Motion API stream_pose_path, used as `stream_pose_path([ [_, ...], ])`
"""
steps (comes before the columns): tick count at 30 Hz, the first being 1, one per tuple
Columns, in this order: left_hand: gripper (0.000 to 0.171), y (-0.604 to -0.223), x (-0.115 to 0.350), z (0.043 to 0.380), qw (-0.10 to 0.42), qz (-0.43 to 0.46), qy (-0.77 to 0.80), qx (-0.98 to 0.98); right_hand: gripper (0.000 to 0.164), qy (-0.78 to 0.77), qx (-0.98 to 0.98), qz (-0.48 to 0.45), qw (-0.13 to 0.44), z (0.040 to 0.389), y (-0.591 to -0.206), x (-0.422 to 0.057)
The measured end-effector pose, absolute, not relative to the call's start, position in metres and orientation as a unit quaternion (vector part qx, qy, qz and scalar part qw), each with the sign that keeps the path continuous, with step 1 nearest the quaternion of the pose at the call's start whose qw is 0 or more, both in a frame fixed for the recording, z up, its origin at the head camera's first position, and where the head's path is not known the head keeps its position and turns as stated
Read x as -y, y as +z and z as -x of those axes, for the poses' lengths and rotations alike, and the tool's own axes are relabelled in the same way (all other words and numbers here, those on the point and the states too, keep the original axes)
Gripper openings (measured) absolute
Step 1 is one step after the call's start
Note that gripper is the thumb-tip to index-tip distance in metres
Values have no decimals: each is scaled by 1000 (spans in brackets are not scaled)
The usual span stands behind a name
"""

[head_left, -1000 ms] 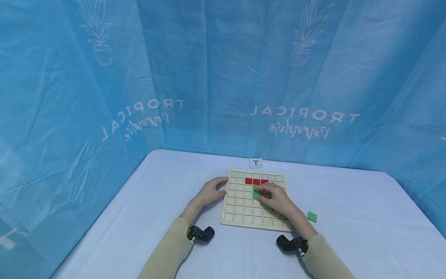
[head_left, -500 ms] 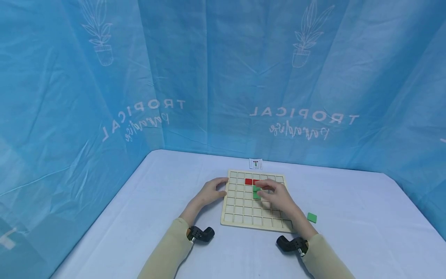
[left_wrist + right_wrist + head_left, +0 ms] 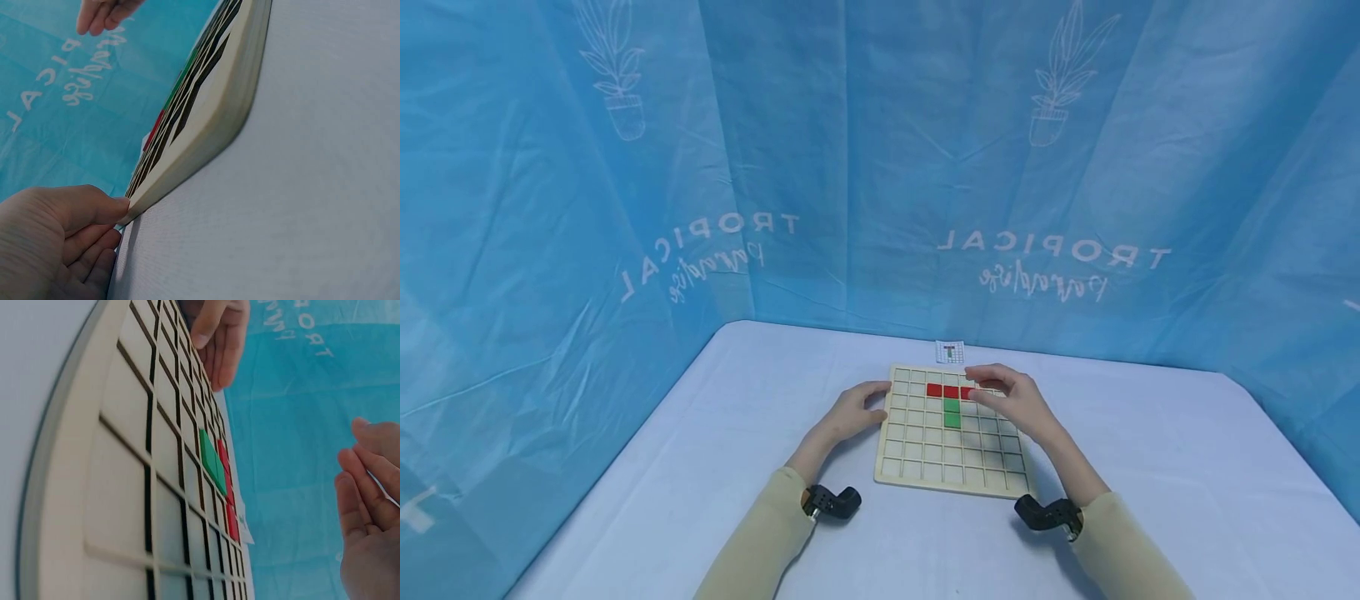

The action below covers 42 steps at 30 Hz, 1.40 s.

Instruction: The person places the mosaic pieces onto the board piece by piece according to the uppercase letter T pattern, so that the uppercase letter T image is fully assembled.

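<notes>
A wooden grid board (image 3: pixel 917 454) lies on the white table. Set in its far part are a row of red tiles (image 3: pixel 934 390) and, below the middle one, a column of two green tiles (image 3: pixel 952 413). My left hand (image 3: pixel 850 410) touches the board's left edge, thumb and forefinger tips spaced apart along it. Over the board's far right part hovers my right hand (image 3: pixel 1021 402), nothing in its loosely bent fingers; it overlaps the rightmost red tile in the head view. The right wrist view shows that hand (image 3: pixel 375 500) well off the board surface.
Beyond the board's far edge lies a small pattern card (image 3: pixel 950 352) with a red and green T on a grid. Blue printed curtains (image 3: pixel 880 167) enclose the table's back and sides. Each wrist wears a black camera mount (image 3: pixel 835 503).
My right hand has let go of the lower green tile and moved up and to the right. The loose green tile at the right is now hidden behind that forearm. The left hand stays put.
</notes>
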<state>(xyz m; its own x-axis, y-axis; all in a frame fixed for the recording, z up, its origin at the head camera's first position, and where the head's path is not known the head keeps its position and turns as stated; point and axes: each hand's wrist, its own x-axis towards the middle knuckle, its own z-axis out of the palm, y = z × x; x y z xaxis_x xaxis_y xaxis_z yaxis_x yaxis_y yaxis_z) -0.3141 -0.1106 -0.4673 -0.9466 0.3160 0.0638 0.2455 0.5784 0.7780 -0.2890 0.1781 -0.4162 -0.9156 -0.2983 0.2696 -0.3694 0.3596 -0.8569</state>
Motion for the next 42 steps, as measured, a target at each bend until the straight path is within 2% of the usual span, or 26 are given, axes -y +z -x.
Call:
stream_pose_path([
  [11, 52, -467, 110, 315, 44, -156, 430, -888, 42, 502, 843, -184, 63, 277, -413, -216],
  [21, 52, -470, 111, 316, 42, -156, 431, -888, 45, 459, 868, -165, 92, 248, -405, -248],
  [30, 53, -469, 112, 316, 41, -153, 434, -887, 38, 425, 874, -157, 174, 271, -473, -306],
  [42, 52, -467, 110, 313, 40, -155, 432, -887, 38, 420, 887, -110, 160, 235, -461, -308],
])
